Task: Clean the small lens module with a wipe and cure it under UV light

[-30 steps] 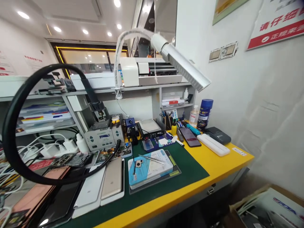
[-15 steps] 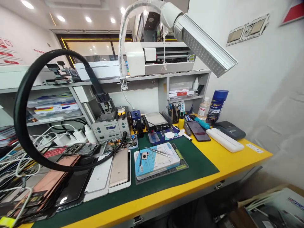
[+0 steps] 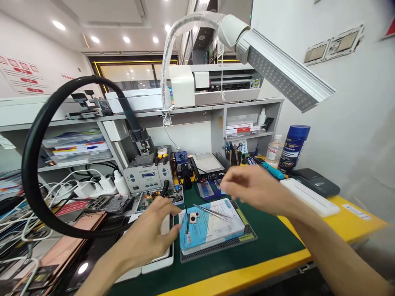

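Observation:
My left hand (image 3: 156,230) is open at the left edge of a flat blue-and-white box (image 3: 222,232), thumb and fingers apart, nothing between them. On the box lies a small camera module (image 3: 194,218) with a dark flex strip. Beside that, thin metal tweezers (image 3: 212,213) rest at a slant. The box sits on a grey perforated mat (image 3: 251,235). My right hand (image 3: 249,187) hovers over the desk beyond the box's right side, slightly blurred. Its fingers are loosely bent and apart from the thumb, with nothing visible in them.
Phones and phone parts (image 3: 70,242) crowd the left side, under a looping black hose (image 3: 27,164). A soldering station (image 3: 149,176) and a small heating plate (image 3: 208,163) stand behind. A lamp (image 3: 277,70) overhangs. At right are a blue spray can (image 3: 294,148) and a white case (image 3: 311,197).
Both hands have come into view, the left from the lower left and the right from the lower right. The camera view has shifted slightly. The box, module and tweezers look unmoved.

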{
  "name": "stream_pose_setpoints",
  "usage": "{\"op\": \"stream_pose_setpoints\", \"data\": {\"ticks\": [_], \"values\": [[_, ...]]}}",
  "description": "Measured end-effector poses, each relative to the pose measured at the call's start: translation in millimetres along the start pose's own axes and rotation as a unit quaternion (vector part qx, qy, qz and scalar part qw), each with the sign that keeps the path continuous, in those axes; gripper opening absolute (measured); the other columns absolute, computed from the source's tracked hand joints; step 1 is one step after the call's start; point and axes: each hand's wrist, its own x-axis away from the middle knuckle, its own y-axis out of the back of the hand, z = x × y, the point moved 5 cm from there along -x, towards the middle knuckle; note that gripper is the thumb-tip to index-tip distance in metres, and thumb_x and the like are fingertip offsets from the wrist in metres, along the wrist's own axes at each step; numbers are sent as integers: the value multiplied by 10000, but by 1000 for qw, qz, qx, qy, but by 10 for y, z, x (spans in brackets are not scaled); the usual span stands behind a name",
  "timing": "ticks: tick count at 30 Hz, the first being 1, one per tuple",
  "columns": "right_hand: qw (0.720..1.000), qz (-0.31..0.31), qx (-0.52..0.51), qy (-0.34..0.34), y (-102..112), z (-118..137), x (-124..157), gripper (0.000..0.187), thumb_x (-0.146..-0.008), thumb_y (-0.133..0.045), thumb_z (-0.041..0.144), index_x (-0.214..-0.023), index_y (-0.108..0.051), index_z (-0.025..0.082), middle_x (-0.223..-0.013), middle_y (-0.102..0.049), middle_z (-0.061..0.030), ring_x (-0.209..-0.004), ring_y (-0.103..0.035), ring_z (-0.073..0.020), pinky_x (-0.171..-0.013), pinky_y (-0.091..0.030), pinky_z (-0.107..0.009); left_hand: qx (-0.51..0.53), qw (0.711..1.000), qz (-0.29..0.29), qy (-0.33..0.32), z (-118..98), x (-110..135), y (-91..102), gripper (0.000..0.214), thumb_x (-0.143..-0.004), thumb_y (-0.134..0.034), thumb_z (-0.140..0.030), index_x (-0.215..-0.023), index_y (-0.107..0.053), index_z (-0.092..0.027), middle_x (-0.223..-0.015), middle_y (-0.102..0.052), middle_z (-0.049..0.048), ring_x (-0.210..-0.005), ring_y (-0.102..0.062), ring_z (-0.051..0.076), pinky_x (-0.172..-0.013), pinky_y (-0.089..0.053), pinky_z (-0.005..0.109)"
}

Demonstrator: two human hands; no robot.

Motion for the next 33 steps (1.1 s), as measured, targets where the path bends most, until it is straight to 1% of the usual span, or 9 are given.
{"op": "stream_pose_setpoints", "data": {"ticks": [2, 4, 9, 12, 16, 20, 26, 29, 33], "values": [[998, 58, 20, -12, -158, -136, -199, 269, -905, -622, 407, -850, -671, 148, -781, -658, -17, -641, -583, -132, -562, -442, -250, -7, 1000, 21, 0, 39, -194, -167, 254, -894, -540, -322, -1121, -583, -217, -1086, -551, 64, -1077, -483, 261, -959, -422, 452], [993, 112, 37, -27, -328, -301, -378, 259, -818, -689, 404, -747, -672, 156, -680, -639, -11, -587, -547, -133, -496, -350, -242, -13, 999, 32, -5, 55, -318, -279, 303, -856, -575, -316, -1134, -584, -199, -1091, -541, 76, -1071, -469, 276, -926, -432, 455], [981, 181, 45, -51, -587, -601, -556, 279, -690, -757, 434, -725, -663, 174, -640, -613, -4, -583, -525, -144, -476, -282, -249, -22, 998, 55, -15, 10, -428, -383, 274, -812, -602, -298, -1067, -589, -199, -1099, -524, 74, -1060, -443, 287, -928, -416, 473], [977, 202, 33, -63, -644, -681, -532, 253, -689, -745, 416, -711, -648, 183, -592, -584, 10, -535, -497, -133, -452, -251, -253, -23, 997, 65, -18, -15, -470, -417, 170, -811, -587, -260, -972, -587, -206, -1071, -523, 64, -1044, -444, 278, -916, -410, 466], [977, 198, 10, -78, -677, -739, -500, 162, -737, -670, 343, -707, -632, 189, -591, -588, 10, -514, -470, -126, -429, -228, -260, -13, 997, 71, -18, -6, -506, -455, 117, -823, -559, -219, -940, -569, -214, -1046, -529, 47, -1031, -451, 259, -910, -401, 453], [976, 192, -35, -94, -709, -798, -506, 136, -712, -660, 278, -643, -592, 181, -586, -594, 6, -524, -455, -122, -427, -245, -250, 2, 997, 72, -11, 21, -494, -472, 135, -824, -555, -204, -958, -555, -220, -1037, -525, 35, -1019, -449, 246, -903, -401, 437], [959, 169, -190, -123, -685, -846, -572, 99, -740, -650, 235, -679, -629, 160, -602, -614, 9, -522, -451, -93, -462, -318, -218, 15, 998, 65, -8, 60, -506, -485, 95, -830, -543, -197, -921, -529, -219, -1010, -516, 17, -1005, -442, 230, -904, -386, 425], [934, 140, -293, -149, -682, -852, -602, 160, -781, -650, 274, -696, -585, 155, -644, -657, -12, -483, -464, -76, -422, -308, -200, 22, 998, 67, -8, 77, -504, -494, 110, -835, -540, -204, -942, -524, -224, -1013, -515, 16, -1012, -440, 230, -918, -373, 426], [877, 126, -424, -184, -776, -891, -618, 240, -806, -677, 329, -736, -506, 176, -720, -686, -25, -490, -521, -78, -395, -337, -185, 42, 996, 77, -4, 81, -473, -504, 149, -831, -553, -208, -972, -517, -239, -1047, -519, 3, -1034, -455, 219, -990, -326, 433]]}}
